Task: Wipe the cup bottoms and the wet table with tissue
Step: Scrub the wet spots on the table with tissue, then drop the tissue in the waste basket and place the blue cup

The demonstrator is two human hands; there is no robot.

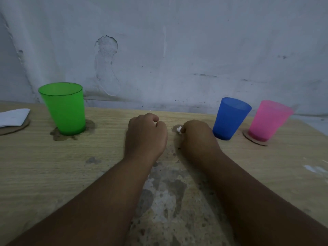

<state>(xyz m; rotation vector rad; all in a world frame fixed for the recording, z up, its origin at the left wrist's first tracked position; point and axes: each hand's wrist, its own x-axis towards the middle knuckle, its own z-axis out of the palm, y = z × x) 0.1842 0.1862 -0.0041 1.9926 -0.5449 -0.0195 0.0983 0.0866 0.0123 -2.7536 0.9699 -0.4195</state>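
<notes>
Head view, contents listed by size.

1. Wall: grey plaster, scarred and patched, behind the table's far edge.
2. Table: pale wood-grain top. A large blotchy dark patch runs from the near edge up between the two forearms; whether it is water or worn surface cannot be told.
3. Left hand: knuckles up at table centre, fingers curled under into a loose fist. Nothing shows in it.
4. Right hand: just beside the left and close to the blue cup, fingers curled, pinching the tissue wad at the thumb side, low over or on the table.
5. Green cup: upright at far left, standing in a dark wet ring.
6. Blue cup: upright on bare table, right of the hands.
7. Pink cup: upright on a cardboard disc, far right.
8. Folded tissues: white stack on a second cardboard disc, far left edge.
9. Tissue wad: small white scrap, mostly hidden in the right hand, beside a small dark spot on the table.

Step in hand, as judged: wiping the table at centre with the wad. The green cup's puddle looks untouched.

Next move calls for: lifting the green cup clear with the left hand, wiping its bottom, then drying the ring beneath. The wad looks too small for that puddle, so a fresh sheet from the stack is likely needed.
</notes>
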